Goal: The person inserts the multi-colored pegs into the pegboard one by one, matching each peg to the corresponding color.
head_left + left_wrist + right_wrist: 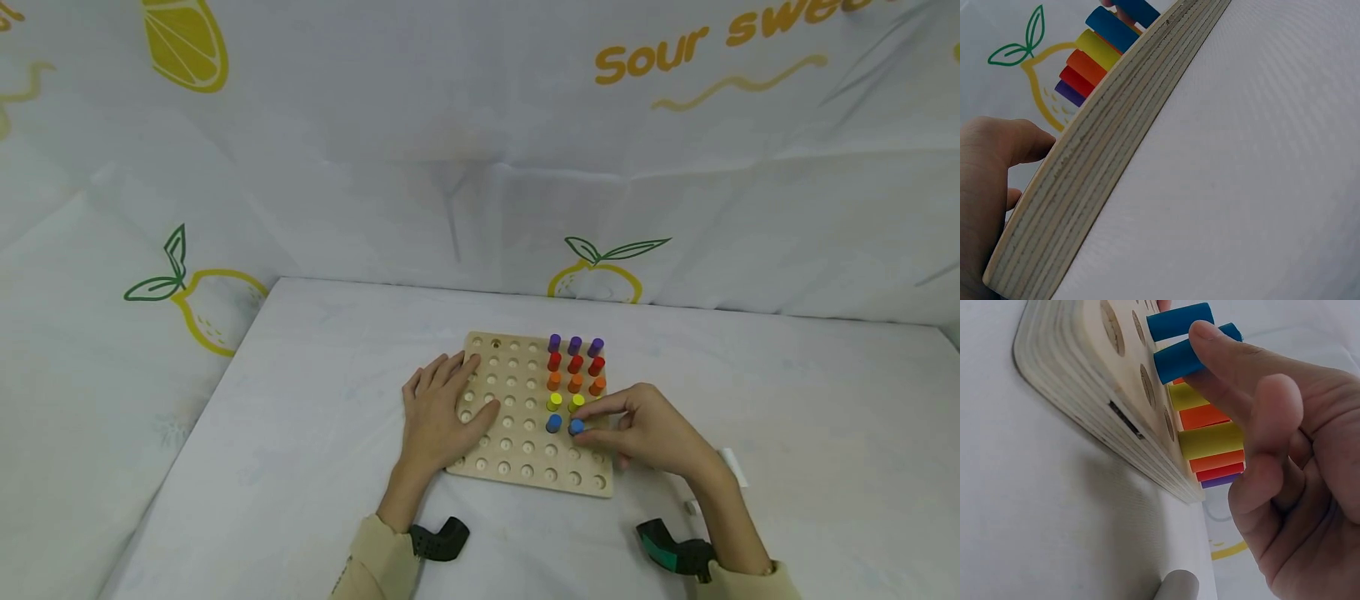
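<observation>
A wooden pegboard (pixel 517 423) with rows of round holes lies on the white table. My left hand (pixel 438 417) rests on its left side, fingers spread and thumb reaching over the holes. With thumb and fingertips, my right hand (pixel 652 429) pinches a blue peg (pixel 1179 360), which stands upright at a hole in the board. Another blue peg (pixel 553 423) stands just left of it. Behind these, purple pegs (pixel 575 345), red pegs (pixel 575 364), orange pegs (pixel 575 383) and yellow pegs (pixel 1213 441) stand in rows; my right hand hides one yellow peg in the head view.
A white cylinder (pixel 732 467) lies on the table beyond the right wrist, and a small grey piece (pixel 691 507) is near the forearm. Black wrist devices (pixel 441 540) sit at both cuffs. A lemon-printed cloth (pixel 450 208) hangs behind the table.
</observation>
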The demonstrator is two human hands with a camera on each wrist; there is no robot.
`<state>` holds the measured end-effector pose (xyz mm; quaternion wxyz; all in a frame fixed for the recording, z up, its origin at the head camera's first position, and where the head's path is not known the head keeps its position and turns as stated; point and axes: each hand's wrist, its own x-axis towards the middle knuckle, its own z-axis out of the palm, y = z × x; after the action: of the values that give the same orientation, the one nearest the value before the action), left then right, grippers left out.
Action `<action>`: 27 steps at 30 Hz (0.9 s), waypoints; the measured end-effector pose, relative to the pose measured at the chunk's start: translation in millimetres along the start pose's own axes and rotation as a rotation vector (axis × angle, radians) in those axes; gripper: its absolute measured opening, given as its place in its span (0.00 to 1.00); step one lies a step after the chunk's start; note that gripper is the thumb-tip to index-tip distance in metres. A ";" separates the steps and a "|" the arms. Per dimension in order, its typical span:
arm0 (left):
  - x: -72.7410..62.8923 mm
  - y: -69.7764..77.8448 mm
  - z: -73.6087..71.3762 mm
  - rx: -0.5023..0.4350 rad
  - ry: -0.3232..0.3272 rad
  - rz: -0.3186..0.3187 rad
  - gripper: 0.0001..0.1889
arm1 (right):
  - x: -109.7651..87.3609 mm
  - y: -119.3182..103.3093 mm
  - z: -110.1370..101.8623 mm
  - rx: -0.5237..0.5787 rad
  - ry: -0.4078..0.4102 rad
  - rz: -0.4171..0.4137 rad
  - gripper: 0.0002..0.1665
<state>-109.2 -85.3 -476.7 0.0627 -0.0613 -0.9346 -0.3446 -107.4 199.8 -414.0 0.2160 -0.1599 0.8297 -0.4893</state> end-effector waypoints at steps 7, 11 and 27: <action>0.0 0.8 -0.2 0.002 -0.001 -0.007 0.37 | 0.2 0.3 -0.2 -0.009 -0.003 0.032 0.16; 0.0 0.9 -0.4 0.002 0.003 -0.005 0.37 | -0.4 -1.1 -0.9 -0.022 0.004 0.044 0.17; 0.6 -0.3 0.6 0.012 -0.001 -0.003 0.37 | -17.1 -2.0 -21.4 -0.136 0.080 0.074 0.15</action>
<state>-109.8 -85.1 -477.3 0.0618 -0.0596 -0.9368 -0.3392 -103.7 223.0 -399.6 0.1893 -0.1235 0.8743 -0.4296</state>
